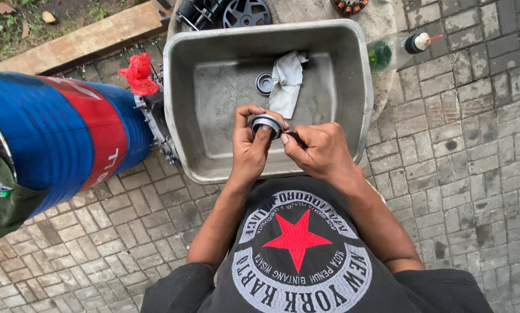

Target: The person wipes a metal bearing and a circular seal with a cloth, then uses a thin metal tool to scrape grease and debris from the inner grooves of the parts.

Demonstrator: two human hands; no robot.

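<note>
Metal ring (266,123), bearing-like, held up over near edge of grey metal tub (352,69), right between both hands. Left hand (249,148) below and left of ring, fingers curled around its rim, thumb pressed up against its face; clamped on ring. Right hand (318,152) just right of ring, fingers pinched together on small dark tool (290,137), tip pointing left toward ring's edge; touching or just short of it, cannot tell. Tool mostly hidden in hand, kind unclear. Ring's open face tilted toward camera, axis roughly near-far. Left hand nearer to ring, carrying it; right hand alongside.

Inside tub: white rag (287,81) crumpled at far middle, second dark ring (264,83) flat on tub floor just left of rag, touching or tucked under rag's edge. Both well apart from hands, farther away.

Around: blue and red painted body panel (68,133) at left, red plastic scrap (138,72) on engine parts beside tub's left wall. Clear bottle with green liquid (390,51) lying just right of tub's far corner. Black wheel-like part (246,13) beyond tub's far rim. Wooden plank (86,40) at far left. Grey paving bricks (463,145) all around as floor.
</note>
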